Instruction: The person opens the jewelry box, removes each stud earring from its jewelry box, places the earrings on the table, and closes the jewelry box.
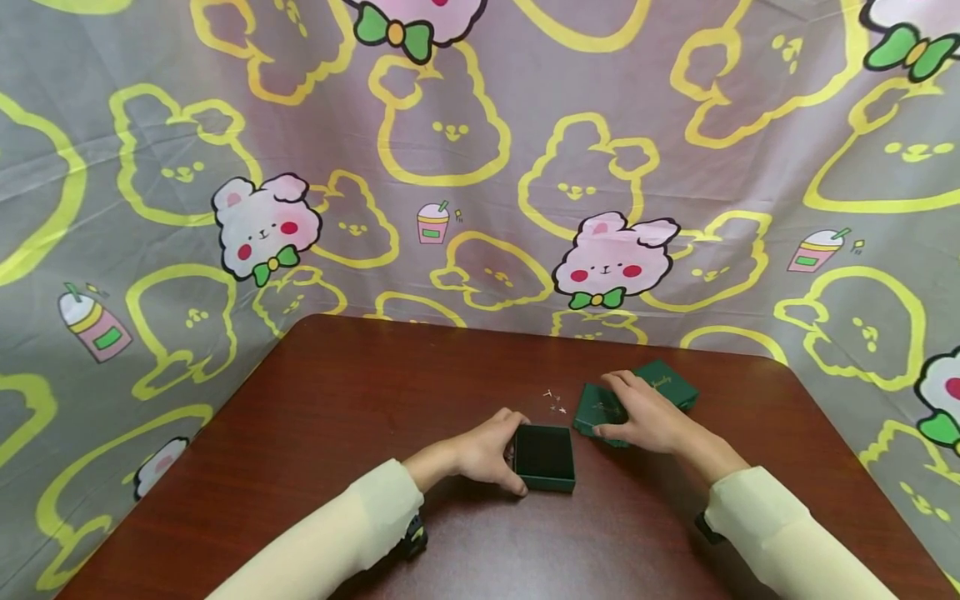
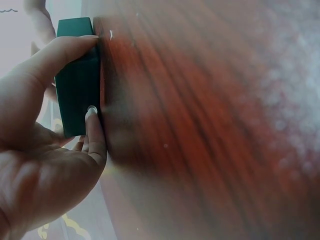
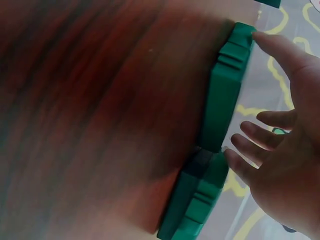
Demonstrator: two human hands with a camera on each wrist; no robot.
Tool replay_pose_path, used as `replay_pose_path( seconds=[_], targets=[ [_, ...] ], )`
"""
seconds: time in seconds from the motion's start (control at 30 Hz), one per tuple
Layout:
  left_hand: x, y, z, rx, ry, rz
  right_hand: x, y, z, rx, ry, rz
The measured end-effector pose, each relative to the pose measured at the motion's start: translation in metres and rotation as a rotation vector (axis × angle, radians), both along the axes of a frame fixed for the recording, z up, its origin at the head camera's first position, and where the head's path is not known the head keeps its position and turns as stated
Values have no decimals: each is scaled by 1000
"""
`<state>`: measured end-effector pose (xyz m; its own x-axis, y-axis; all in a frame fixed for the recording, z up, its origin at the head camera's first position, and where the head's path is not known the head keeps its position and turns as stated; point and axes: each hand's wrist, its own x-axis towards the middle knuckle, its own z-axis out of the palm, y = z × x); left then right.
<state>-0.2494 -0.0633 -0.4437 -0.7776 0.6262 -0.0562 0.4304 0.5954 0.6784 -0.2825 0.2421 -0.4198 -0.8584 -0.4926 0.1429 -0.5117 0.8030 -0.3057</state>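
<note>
My left hand grips a small green jewelry box base from its left side, with thumb and fingers on opposite sides. A black pad fills the base, which sits on the table. In the left wrist view, fingertips press the dark green box wall. Over a green lidded box hovers or rests my right hand, its fingers spread. The right wrist view shows that thumb at the end of a green box; firm contact cannot be made out. Small silvery pieces lie between the hands.
Another green box with gold lettering stands behind the right hand, against the first one. The brown wooden table has a patterned cloth hanging along its back and sides.
</note>
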Motion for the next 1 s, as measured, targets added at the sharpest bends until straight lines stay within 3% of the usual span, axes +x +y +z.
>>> replay_pose_path(
  seconds=[0.53, 1.0],
  targets=[
    [-1, 0, -2, -6, 32, 4, -6, 0, -7, 67, -80, -30],
    [0, 0, 1, 6, 36, 5, 1, 0, -3, 32, -94, -40]
  ],
)
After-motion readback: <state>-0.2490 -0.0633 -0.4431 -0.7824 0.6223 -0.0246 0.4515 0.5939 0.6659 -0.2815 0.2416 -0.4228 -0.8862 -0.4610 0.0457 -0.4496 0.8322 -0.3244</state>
